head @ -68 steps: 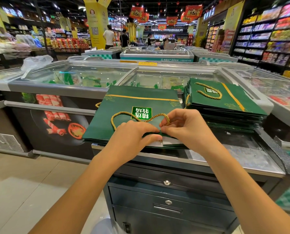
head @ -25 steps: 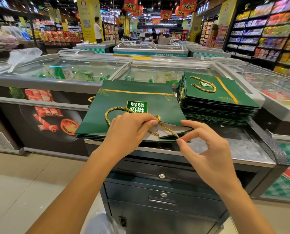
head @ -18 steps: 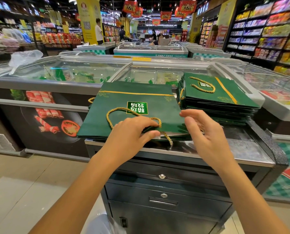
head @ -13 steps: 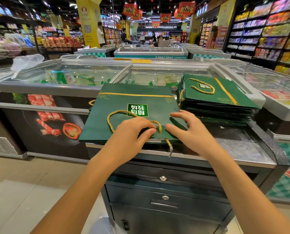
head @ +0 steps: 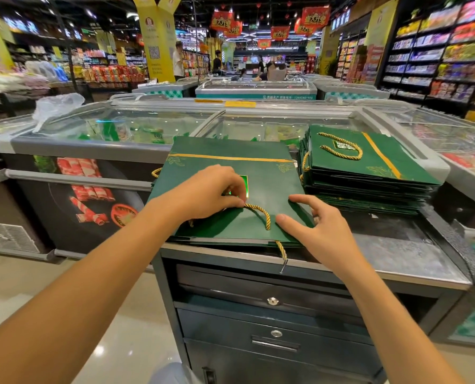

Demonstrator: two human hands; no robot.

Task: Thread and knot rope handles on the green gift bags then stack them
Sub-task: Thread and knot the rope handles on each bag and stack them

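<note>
A flat green gift bag lies on top of a few others on the metal counter. My left hand pinches its gold rope handle over the bag's middle, covering most of the label. My right hand rests on the bag's near right corner with fingers spread and straight. A loose gold rope end hangs over the counter's front edge. A tall stack of green bags with handles stands to the right, touching the freezer.
The counter has locked drawers below. Glass-topped chest freezers run behind and to both sides. A plastic bag lies on the left freezer. Store shelves stand at the right, and people stand far back.
My left hand has slid up the bag, drawing the rope loop in so it is much smaller. My right hand moved from mid-air down onto the bag's near right corner.
</note>
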